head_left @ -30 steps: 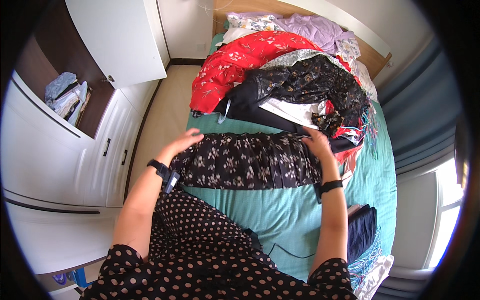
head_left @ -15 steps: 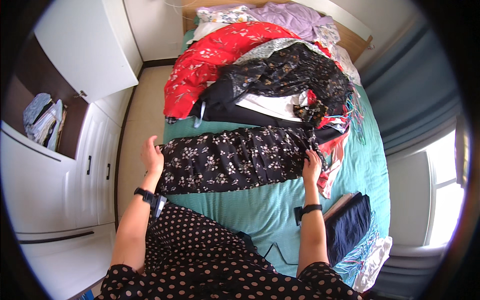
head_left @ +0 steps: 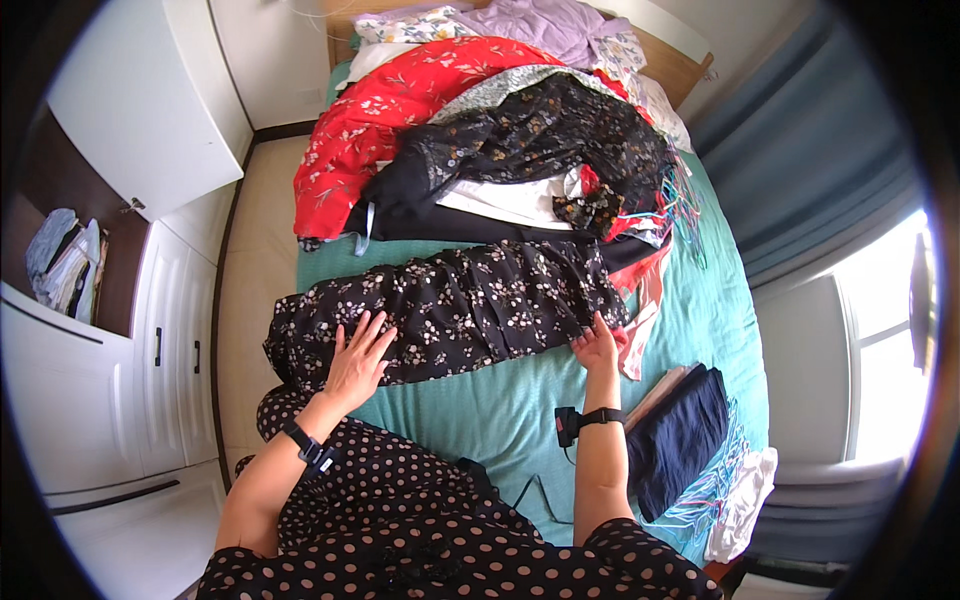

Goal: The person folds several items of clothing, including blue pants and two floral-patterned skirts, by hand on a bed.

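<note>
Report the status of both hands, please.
Left hand open on black floral fabric garment. Right hand at its right end, grip unclear. Red-and-black clothes heap just beyond.

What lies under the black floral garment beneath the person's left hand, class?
The teal bedsheet shows past the near edge of the black floral garment; whatever its middle covers cannot be seen.

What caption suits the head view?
On a bed, left hand spread on a floral garment, right hand at its edge.

Home bedroom, teal-sheeted bed, wooden headboard, floral pillows, lilac bedding, white wardrobe with 1 door open, stacked clothes inside, blue-grey curtain beside bright window.
</note>
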{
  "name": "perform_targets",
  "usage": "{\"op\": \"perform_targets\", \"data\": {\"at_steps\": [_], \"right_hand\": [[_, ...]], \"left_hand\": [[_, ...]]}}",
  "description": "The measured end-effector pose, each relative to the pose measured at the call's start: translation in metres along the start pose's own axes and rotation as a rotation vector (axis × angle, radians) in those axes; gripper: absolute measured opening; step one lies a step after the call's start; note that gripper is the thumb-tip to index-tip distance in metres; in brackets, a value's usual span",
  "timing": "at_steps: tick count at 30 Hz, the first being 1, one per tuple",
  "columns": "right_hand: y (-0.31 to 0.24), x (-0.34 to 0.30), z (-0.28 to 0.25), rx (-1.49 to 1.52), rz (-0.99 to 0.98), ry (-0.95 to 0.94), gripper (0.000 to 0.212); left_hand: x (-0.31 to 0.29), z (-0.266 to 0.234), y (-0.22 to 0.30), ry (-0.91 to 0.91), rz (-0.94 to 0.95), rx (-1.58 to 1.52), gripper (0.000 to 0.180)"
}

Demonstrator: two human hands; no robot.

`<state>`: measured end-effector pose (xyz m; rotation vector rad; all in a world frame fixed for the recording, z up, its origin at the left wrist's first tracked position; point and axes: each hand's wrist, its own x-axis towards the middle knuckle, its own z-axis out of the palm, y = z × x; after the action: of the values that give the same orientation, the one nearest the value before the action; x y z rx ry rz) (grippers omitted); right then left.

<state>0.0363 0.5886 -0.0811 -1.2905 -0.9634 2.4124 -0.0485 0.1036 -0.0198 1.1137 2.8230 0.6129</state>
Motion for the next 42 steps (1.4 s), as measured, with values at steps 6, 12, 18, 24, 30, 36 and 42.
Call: {"op": "perform_targets", "data": {"at_steps": [6, 12, 18, 24, 30, 36, 42], "right_hand": [[0.017, 0.004, 0.053, -0.037, -0.017, -0.067, 0.033], [-0.016, 0.039, 0.041, 0.098, -0.317, -0.083, 0.034], [0.019, -0.054, 0.134, -0.766, -1.196, -0.132, 0.031], [0.076, -0.137, 0.159, -1.912, -1.097, -0.723, 0.065], [0.075, -0.135, 0.172, -1.406, -1.389, -0.492, 0.011], [0.092, -0.126, 0.216, -1.69, -1.43, -0.461, 0.06], [0.132, -0.083, 0.181, -2.188, -1.182, -0.48, 0.08]], "left_hand": [[-0.038, -0.012, -0.005, 0.105, -0.083, -0.121, 0.054], [-0.065, -0.007, -0.009, 0.525, -0.261, -0.463, 0.035], [-0.092, 0.046, -0.065, 0.668, -1.02, -1.042, 0.056], [-0.134, 0.124, -0.195, 0.539, -1.174, -1.812, 0.068], [-0.103, 0.029, -0.122, 0.311, -1.422, -1.48, 0.071], [-0.126, 0.067, -0.169, 0.326, -1.09, -0.877, 0.063], [-0.123, 0.04, -0.206, 0.728, -1.196, -1.625, 0.043]]}}
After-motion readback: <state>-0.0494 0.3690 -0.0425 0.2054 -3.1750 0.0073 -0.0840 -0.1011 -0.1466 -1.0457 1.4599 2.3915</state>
